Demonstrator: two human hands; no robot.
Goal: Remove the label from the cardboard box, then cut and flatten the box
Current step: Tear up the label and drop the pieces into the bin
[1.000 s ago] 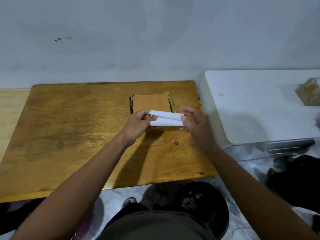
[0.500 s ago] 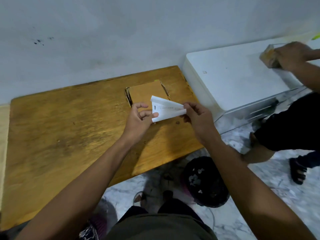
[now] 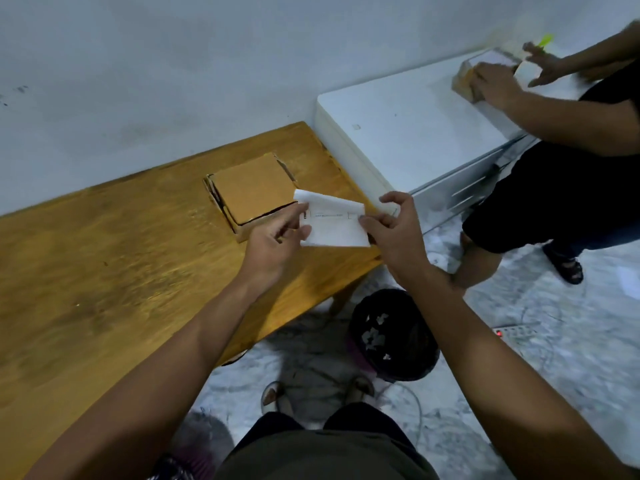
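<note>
1. A black bin [image 3: 393,336] on the floor below the hands holds white scraps.
2. The left hand [image 3: 273,242] and right hand [image 3: 393,232] pinch opposite ends of the white label [image 3: 334,225], held up between the fingertips.
3. Just beyond the left fingers, the box [image 3: 252,192] sits closed on the table [image 3: 104,254].

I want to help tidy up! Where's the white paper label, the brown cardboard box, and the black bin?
white paper label [image 3: 334,227]: head view, middle of its printed sheet.
brown cardboard box [image 3: 254,191]: head view, centre of its flat top.
black round bin [image 3: 412,341]: head view, dark inside wall.
</note>
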